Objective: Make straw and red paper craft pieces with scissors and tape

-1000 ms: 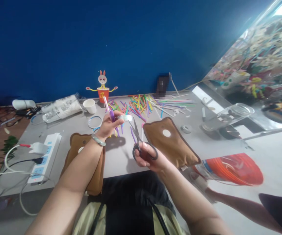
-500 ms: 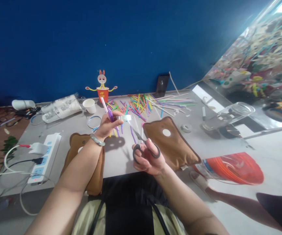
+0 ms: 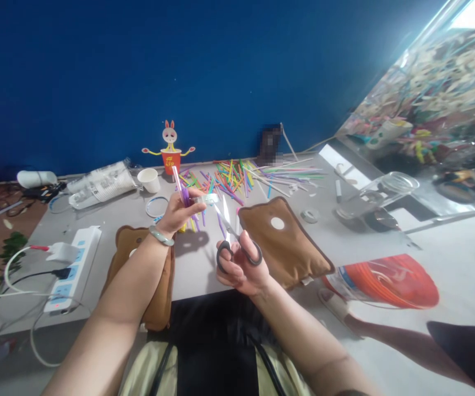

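Observation:
My left hand (image 3: pixel 179 212) is closed round a roll of clear tape (image 3: pixel 207 199) and purple straws (image 3: pixel 185 196), one pale end pointing up. A bracelet circles that wrist. In my right hand (image 3: pixel 243 264) is a pair of scissors (image 3: pixel 229 226), fingers through the black handles; the blades are parted and point up, close to the tape roll. Behind the hands lie many coloured straws (image 3: pixel 233 179). A red paper cup (image 3: pixel 171 161) with a rabbit figure on it stands against the blue wall, beside a white paper cup (image 3: pixel 148 180).
Brown pouches lie left (image 3: pixel 127 258) and right (image 3: pixel 284 236) of my hands. At left are a power strip (image 3: pixel 74 269) with cables and wrapped cups (image 3: pixel 103 184). A tape roll (image 3: pixel 309 215), a clear jar (image 3: pixel 375 198) and a red bucket (image 3: pixel 402 280) are at right, near a person's leg.
The scissors have swung more upright, and their blades look wider apart beside the tape. My right hand has shifted slightly left. My left hand keeps its grip. The view has shifted a little.

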Demonstrator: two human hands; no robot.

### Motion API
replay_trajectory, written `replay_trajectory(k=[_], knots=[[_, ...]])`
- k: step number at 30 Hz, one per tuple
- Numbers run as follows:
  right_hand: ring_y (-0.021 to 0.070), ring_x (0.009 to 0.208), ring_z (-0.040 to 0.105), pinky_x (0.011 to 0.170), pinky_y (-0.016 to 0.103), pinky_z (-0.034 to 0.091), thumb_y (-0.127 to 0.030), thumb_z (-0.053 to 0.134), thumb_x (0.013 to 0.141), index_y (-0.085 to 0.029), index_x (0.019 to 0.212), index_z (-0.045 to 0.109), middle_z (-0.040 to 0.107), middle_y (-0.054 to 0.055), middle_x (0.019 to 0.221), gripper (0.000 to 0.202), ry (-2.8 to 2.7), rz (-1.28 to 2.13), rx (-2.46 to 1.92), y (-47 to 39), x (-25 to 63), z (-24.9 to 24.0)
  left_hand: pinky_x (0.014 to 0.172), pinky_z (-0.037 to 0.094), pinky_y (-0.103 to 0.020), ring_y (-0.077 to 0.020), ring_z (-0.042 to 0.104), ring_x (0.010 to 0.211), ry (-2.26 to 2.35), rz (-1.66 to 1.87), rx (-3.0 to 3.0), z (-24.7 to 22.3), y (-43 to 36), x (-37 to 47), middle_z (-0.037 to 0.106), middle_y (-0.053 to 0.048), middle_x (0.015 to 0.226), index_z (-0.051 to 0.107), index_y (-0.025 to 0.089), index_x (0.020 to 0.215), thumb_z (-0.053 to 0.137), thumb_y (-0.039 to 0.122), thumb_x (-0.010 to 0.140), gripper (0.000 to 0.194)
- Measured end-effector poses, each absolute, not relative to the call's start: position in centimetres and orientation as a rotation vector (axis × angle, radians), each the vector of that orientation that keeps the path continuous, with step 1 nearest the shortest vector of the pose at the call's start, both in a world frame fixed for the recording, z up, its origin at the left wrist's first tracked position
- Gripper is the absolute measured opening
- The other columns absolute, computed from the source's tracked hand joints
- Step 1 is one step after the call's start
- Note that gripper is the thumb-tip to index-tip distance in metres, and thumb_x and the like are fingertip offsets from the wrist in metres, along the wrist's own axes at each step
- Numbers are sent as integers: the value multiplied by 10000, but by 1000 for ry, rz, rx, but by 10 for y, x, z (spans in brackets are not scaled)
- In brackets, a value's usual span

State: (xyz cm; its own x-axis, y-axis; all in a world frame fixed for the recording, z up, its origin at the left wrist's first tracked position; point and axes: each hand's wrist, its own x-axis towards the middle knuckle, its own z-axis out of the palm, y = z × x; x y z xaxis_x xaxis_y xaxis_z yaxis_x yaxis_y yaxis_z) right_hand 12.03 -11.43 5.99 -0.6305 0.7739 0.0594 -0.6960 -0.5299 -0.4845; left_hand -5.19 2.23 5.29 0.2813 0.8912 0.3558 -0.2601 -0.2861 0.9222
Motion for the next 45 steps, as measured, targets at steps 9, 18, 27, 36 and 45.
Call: replay_trajectory(k=[9, 18, 27, 36, 45], knots=[[8, 292, 120, 326, 155, 163, -647, 561, 874, -170, 696, 488, 385, -123, 394, 515, -585, 2156, -462, -117, 118, 53, 562, 450, -228, -96, 569, 599, 657, 1289, 1430, 53, 21, -52, 647, -7, 749, 677, 165, 797, 863, 360, 625, 319], [6, 293, 113, 315, 156, 131, -635, 654, 809, -168, 690, 496, 346, -131, 388, 508, -538, 2055, -644, -121, 114, 63, 507, 413, -207, -89, 531, 538, 721, 1291, 1487, 56, 22, -52, 588, 17, 625, 670, 165, 780, 854, 412, 633, 342], [20, 318, 176, 324, 178, 181, -594, 712, 772, -201, 655, 434, 343, -117, 423, 495, -542, 1523, -884, -80, 160, 85, 519, 376, -214, -82, 483, 541, 665, 938, 1711, 42, 12, -38, 584, 5, 633, 723, 146, 841, 818, 414, 689, 323], [77, 423, 433, 412, 209, 314, -664, 600, 820, -164, 788, 540, 564, -15, 572, 504, -1025, 1905, -761, -127, 147, 66, 522, 378, -198, -67, 468, 536, 697, 1184, 1458, 44, 23, -50, 581, 13, 651, 703, 155, 848, 828, 448, 669, 366], [63, 370, 341, 406, 213, 313, -650, 555, 851, -181, 780, 522, 508, -53, 513, 475, -935, 2014, -699, -126, 136, 52, 510, 357, -198, -70, 459, 533, 674, 1182, 1484, 41, 22, -51, 583, 14, 643, 702, 164, 895, 804, 444, 705, 353]])
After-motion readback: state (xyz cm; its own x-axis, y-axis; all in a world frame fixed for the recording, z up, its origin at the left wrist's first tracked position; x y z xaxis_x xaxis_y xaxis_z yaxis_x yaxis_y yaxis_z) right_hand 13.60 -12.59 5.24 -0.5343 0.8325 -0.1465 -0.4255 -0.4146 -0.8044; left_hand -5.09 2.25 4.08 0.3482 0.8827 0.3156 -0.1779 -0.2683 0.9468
